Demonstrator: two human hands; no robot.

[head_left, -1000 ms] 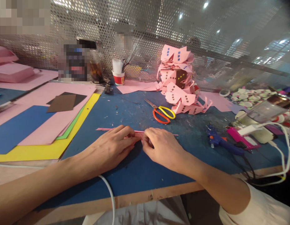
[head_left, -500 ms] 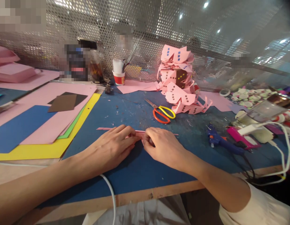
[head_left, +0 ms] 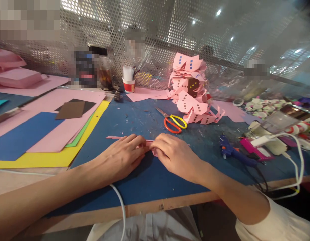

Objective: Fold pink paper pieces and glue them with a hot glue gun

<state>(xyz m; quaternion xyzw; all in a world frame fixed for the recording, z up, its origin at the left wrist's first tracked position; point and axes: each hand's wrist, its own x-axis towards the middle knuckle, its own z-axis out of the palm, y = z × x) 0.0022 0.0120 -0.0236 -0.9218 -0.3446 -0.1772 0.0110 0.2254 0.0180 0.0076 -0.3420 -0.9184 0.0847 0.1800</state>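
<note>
Low over the blue table mat (head_left: pixel 144 187), my left hand (head_left: pixel 127 154) and my right hand (head_left: pixel 173 155) meet at the fingertips on a strip of pink paper (head_left: pixel 113 137). Its narrow ends stick out past both hands, while my fingers cover most of its middle. A small pink piece of the paper shows under my right fingers. The fingers of each hand are closed on the paper. Just beyond lie scissors (head_left: pixel 173 123) with one red and one yellow handle loop, blades pointing away to the left.
Pink cut-paper shapes (head_left: pixel 191 87) are stacked behind the scissors. Coloured sheets (head_left: pixel 69 160) lie at left. A red and white cup (head_left: pixel 129 85) and a jar (head_left: pixel 105 75) stand at the back. A blue glue gun (head_left: pixel 235 152) and white cables (head_left: pixel 300 167) are on the right.
My right fingers have shifted slightly left along the paper, closer to my left fingertips. My left hand stays at the paper. The whole view has shifted slightly.
</note>
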